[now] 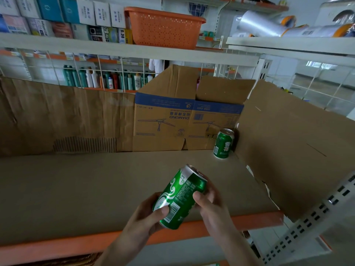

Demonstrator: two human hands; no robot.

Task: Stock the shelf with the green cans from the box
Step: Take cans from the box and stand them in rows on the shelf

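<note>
Can (180,196) lies tilted, top pointing up-right, gripped by left hand (147,215) and right hand (210,203).

Both bare arms reach up from the bottom edge of the view and meet near the middle. The left forearm (123,240) slants in from the lower left. The left hand (149,212) cups the lower end of a green aluminium drink can (180,196), with the left thumb (163,210) laid across the can's front beside the barcode and the other digits hidden beneath. The right forearm (230,239) slants in from the lower right. The right hand (210,202) grips the can's upper side, with the right thumb (198,197) pressed on the near face and the fingers (210,186) curled round the far side. The can lies tilted between the hands, its top pointing up and away.
</note>
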